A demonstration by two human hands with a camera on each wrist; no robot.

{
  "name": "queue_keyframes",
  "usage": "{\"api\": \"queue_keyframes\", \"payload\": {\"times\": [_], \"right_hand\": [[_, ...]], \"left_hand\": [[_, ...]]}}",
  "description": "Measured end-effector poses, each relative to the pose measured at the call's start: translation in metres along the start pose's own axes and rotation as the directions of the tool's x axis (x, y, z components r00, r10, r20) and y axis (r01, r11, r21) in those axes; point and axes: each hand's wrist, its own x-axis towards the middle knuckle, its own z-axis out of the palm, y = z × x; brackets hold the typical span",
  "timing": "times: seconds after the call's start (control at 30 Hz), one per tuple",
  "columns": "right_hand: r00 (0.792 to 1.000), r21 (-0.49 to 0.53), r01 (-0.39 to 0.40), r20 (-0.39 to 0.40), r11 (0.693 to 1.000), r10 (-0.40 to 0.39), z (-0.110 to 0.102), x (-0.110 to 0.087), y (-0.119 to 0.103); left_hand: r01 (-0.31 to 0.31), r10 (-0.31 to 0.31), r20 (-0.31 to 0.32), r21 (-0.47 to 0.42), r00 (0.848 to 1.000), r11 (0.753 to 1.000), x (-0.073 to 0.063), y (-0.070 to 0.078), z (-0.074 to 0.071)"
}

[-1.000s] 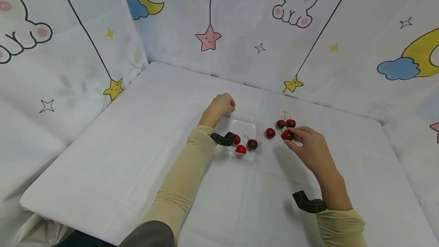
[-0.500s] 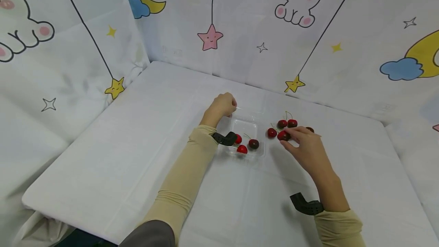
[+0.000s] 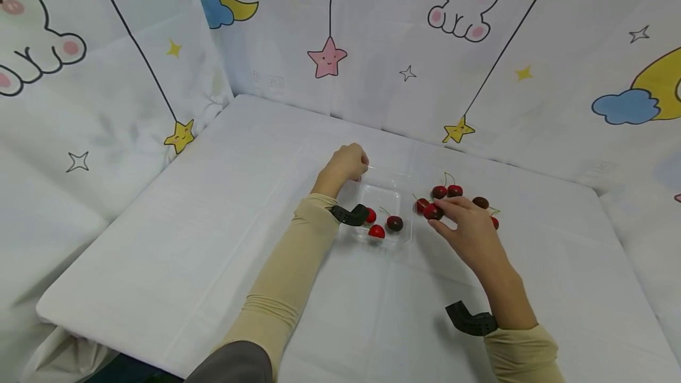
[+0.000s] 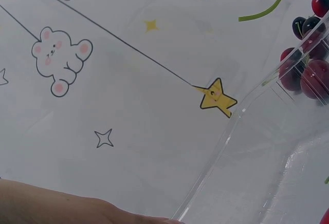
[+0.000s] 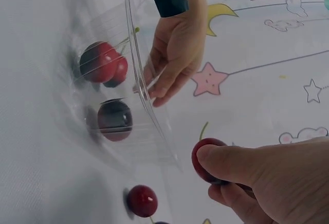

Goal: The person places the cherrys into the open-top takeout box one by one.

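My right hand (image 3: 476, 232) pinches a dark red cherry (image 3: 433, 212) between thumb and fingers, held just right of a clear plastic container (image 3: 407, 235). In the right wrist view that cherry (image 5: 208, 157) has a short green stem, and the thumb covers part of it. My left hand (image 3: 346, 162) grips the rim at the container's far left corner; the right wrist view shows its fingers (image 5: 165, 80) at that rim. Inside the container lie a dark cherry (image 3: 395, 223) and two bright red ones, of which one (image 3: 376, 231) is nearer me.
Right of the container several loose cherries lie on the white table (image 3: 213, 205): a pair with stems (image 3: 454, 191) behind my right hand, a dark one (image 3: 480, 202) beyond its knuckles, and one (image 5: 142, 201) close to the container wall. A printed curtain (image 3: 383, 28) hangs behind the table.
My right hand has moved slightly left toward the container with its cherry, uncovering cherries on its right side. The left hand stays at the container's corner.
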Motion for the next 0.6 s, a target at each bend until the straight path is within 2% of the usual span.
{"api": "queue_keyframes", "payload": {"times": [0.3, 0.6], "right_hand": [[0.998, -0.004, -0.032, 0.056, 0.999, 0.032, 0.0008, 0.0007, -0.0083], [0.998, -0.007, -0.025, 0.060, 1.000, 0.026, 0.0034, 0.0003, -0.0099]], "left_hand": [[0.002, -0.002, -0.002, 0.002, 1.000, 1.000, 0.0020, -0.0012, 0.0007], [0.003, -0.003, 0.003, -0.005, 1.000, 1.000, 0.0011, -0.0003, 0.0001]]}}
